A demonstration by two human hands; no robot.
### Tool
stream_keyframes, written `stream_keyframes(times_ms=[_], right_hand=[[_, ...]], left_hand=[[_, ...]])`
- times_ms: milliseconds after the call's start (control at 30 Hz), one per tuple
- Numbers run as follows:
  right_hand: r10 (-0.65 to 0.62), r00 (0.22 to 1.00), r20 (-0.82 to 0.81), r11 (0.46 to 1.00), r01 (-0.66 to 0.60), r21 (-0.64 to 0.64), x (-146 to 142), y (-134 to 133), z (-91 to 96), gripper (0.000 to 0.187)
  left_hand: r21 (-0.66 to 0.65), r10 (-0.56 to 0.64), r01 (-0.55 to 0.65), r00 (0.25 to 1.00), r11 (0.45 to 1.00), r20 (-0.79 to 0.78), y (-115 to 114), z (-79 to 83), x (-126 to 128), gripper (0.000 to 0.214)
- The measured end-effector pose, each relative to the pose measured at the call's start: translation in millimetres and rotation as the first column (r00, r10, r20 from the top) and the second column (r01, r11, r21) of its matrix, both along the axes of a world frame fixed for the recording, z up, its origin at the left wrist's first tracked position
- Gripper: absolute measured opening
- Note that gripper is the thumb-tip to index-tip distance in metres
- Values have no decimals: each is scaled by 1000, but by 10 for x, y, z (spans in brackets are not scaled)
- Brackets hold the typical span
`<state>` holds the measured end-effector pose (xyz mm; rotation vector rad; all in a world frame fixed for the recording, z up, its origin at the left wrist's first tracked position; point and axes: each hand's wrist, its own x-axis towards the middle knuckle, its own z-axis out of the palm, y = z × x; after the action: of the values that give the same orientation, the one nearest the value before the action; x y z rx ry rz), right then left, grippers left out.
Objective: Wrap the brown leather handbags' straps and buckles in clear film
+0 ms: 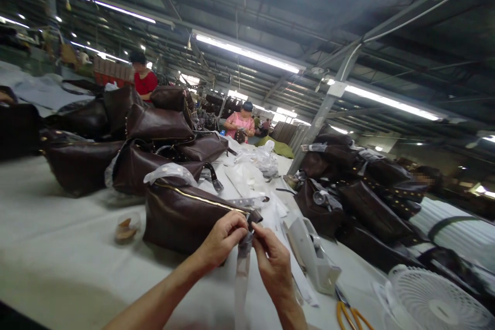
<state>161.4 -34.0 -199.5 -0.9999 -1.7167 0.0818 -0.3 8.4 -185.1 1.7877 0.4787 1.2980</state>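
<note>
A dark brown leather bag (181, 216) with a gold zipper lies on the white table before me. My left hand (226, 237) is closed at the bag's right end, thumb and fingers pinching a strap wrapped in clear plastic (244, 250). Close beside it, my right hand (273, 258) pinches the same wrapped strap from the other side. The loose plastic hangs down between my wrists. A small dark leather tab (255, 216) sticks up just above my fingertips. My fingers hide the exact spot they grip.
More brown bags (158, 124) are heaped behind and left; another pile (371, 201) lies right. A tape dispenser (315, 255), orange-handled scissors (350, 314) and a white fan (441, 299) are at right. A small clear container (127, 229) sits left. Two people (240, 122) are farther back.
</note>
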Motion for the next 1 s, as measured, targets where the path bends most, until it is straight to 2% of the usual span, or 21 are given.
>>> stream_keyframes(times_ms=[133,267,467,633,700,767,867,933,1000], right_hand=[[-7,1000,-6,1000,7,-4,-20,-16,-5,24],[-5,1000,-23,1000,5,-12,-21,-39,-27,24],[8,1000,-15,999,-8,-33,-6,-93,-27,24],[63,998,-14,996,-64,-69,-18,-85,-60,23],[72,990,-119,990,-86,-114,-34,-39,-109,19],[85,951,-298,980,-134,-146,-56,23,-171,15],[130,863,-489,962,-229,-148,-75,109,-254,10],[144,855,-498,956,-251,-154,-68,144,-277,9],[139,877,-459,959,-235,-160,-48,165,-269,9]], left_hand=[[-137,-146,149,989,979,36,70,24,-33,10],[-108,-180,175,983,979,-39,75,75,-53,10],[-32,-105,100,973,994,-206,28,124,-38,12],[-71,-78,63,967,995,-241,48,89,-45,17],[-76,-70,53,965,996,-255,61,86,-44,17],[-53,-49,36,962,998,-269,78,91,-24,17],[73,57,-35,944,997,-324,124,107,42,14],[190,150,-85,922,978,-357,161,124,92,11],[243,198,-115,916,963,-349,179,144,121,11]])
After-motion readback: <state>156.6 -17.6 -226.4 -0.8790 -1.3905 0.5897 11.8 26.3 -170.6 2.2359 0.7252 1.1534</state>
